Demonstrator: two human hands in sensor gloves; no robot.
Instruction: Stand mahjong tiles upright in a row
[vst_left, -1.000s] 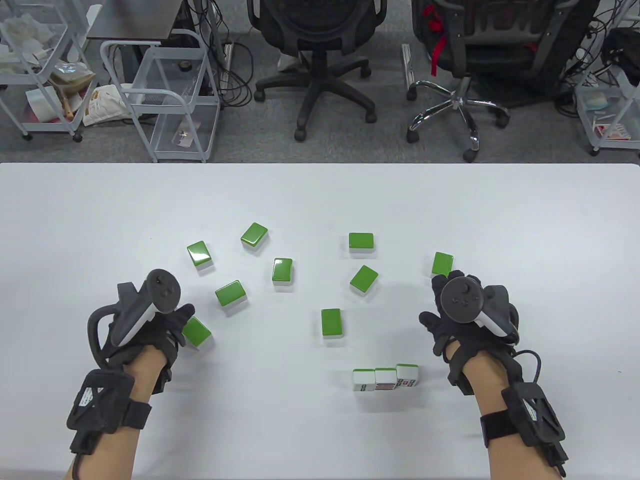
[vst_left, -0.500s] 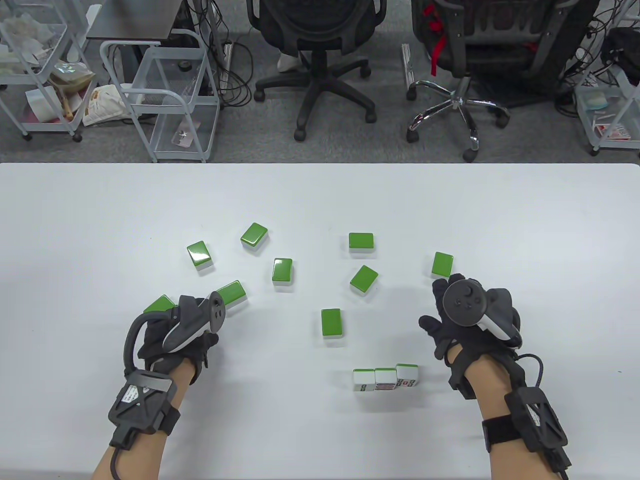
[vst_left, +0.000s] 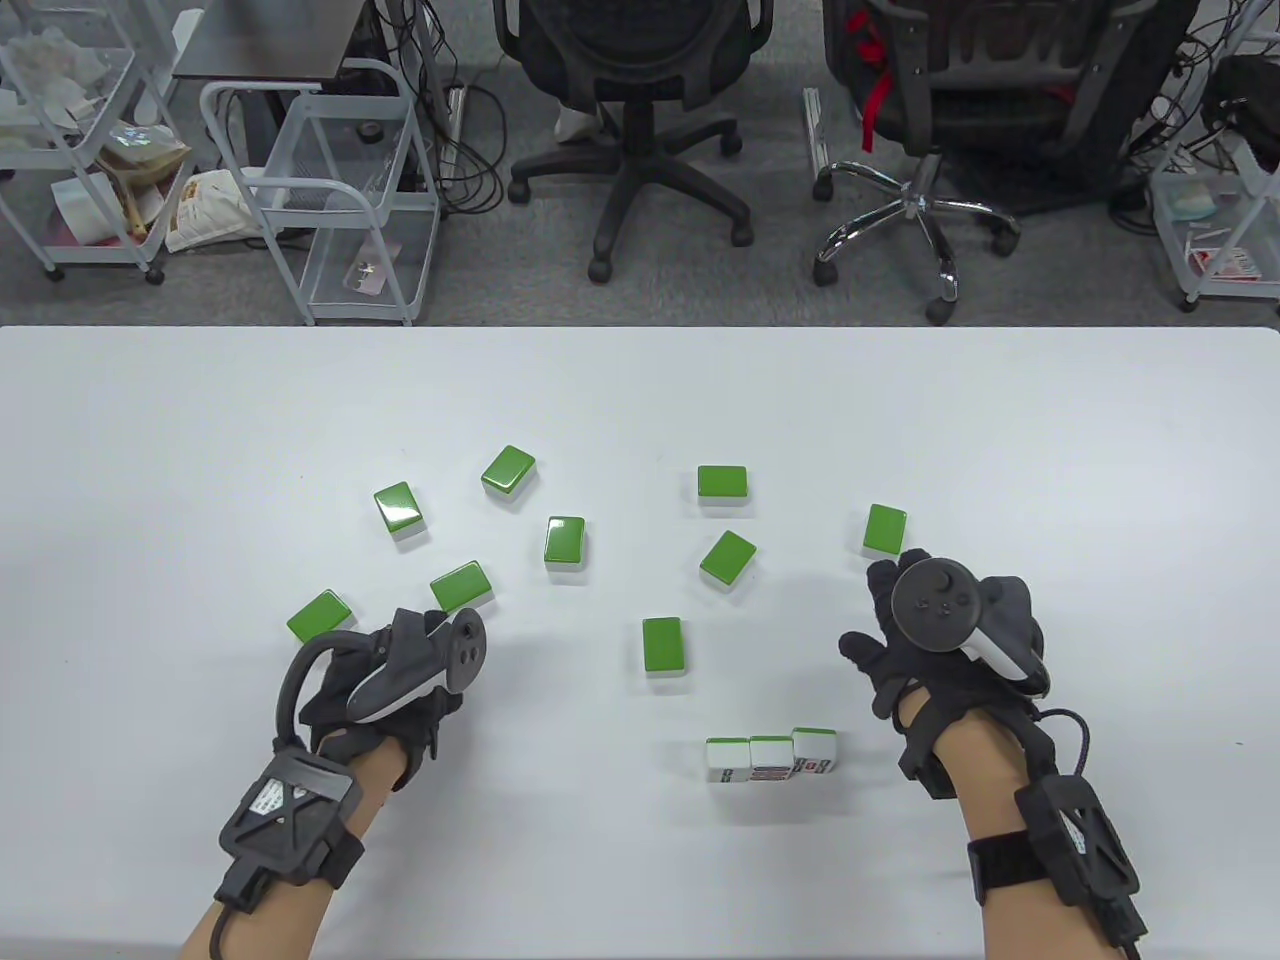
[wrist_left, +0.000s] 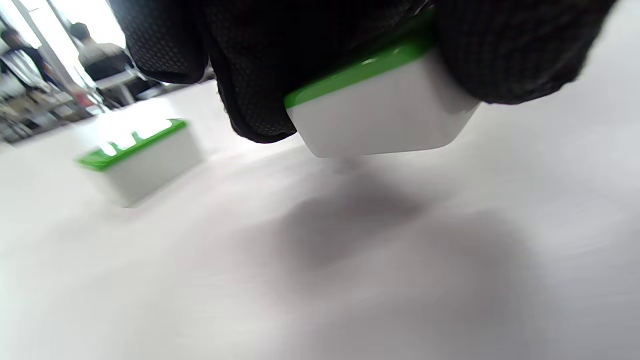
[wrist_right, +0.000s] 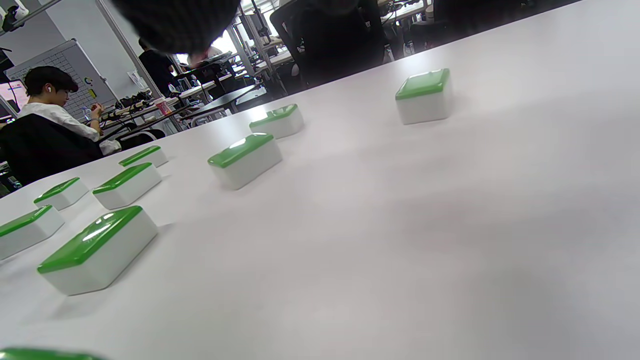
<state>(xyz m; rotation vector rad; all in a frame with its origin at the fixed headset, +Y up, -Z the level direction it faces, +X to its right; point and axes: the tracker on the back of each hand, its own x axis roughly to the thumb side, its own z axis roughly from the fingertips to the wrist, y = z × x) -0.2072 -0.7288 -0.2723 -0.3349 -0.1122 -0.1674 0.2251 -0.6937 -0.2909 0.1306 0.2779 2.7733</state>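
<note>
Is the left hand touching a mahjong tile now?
Touching. The left wrist view shows the left hand's gloved fingers gripping a green-backed tile above the table.

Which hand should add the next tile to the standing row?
Left. The left hand already grips a tile, lifted off the table. The right hand sits closer to the row but holds nothing.

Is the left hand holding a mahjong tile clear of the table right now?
Yes: in the left wrist view the left hand grips a green-backed mahjong tile with a gap and shadow between it and the white table.
</note>
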